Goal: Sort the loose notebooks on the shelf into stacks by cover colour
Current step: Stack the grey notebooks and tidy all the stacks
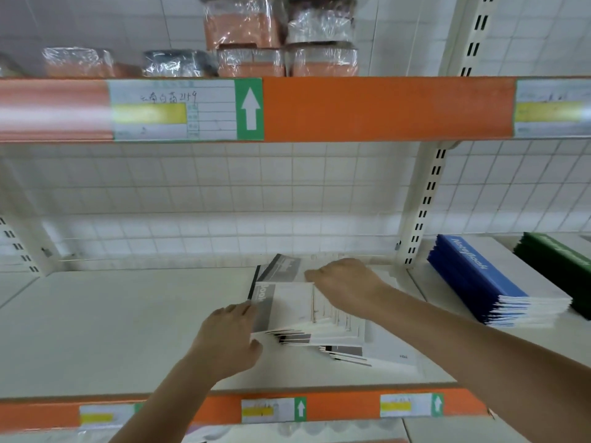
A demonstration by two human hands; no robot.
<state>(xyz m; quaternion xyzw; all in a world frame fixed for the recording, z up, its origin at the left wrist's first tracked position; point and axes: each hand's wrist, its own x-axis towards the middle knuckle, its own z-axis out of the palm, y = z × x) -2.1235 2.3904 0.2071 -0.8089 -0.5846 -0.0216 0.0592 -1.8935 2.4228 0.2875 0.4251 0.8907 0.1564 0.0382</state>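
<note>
A loose pile of grey-and-white notebooks (297, 310) lies fanned out on the middle of the white shelf (112, 330). My left hand (227, 340) grips the pile's left edge, thumb at its near corner. My right hand (345, 282) rests on the pile's far right part, fingers curled over the top notebooks near another grey notebook (281, 268) at the back. To the right stands a neat stack of blue notebooks (479, 282), and beyond it a stack of dark green notebooks (556, 263).
An orange-fronted upper shelf (383, 108) hangs overhead, carrying plastic-wrapped packs (249, 30). A slotted white upright (422, 203) separates the bays. The shelf's orange front edge (345, 407) bears price labels. A wire grid backs the shelf.
</note>
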